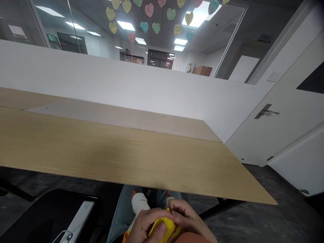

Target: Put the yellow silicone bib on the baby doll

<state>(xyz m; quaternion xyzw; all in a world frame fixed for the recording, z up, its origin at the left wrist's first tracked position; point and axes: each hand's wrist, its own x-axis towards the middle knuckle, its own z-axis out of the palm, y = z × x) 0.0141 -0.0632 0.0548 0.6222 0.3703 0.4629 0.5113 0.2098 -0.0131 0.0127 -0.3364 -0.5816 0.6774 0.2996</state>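
A yellow object (165, 225), soft-looking and curved, is held between both hands at the bottom centre, below the table's front edge. My left hand (149, 224) is wrapped round its left side, with the thumb pressed on it. My right hand (187, 217) has its fingers curled at the top right of the yellow object, touching it. The two hands meet over its upper end. Its lower part is hidden by the hands and the frame's edge.
A long wooden table (152, 158) spans the view ahead, against a white wall (126, 84) with a window above. At lower left is a black chair (50, 212) with a white bar. A door (286, 111) stands at right.
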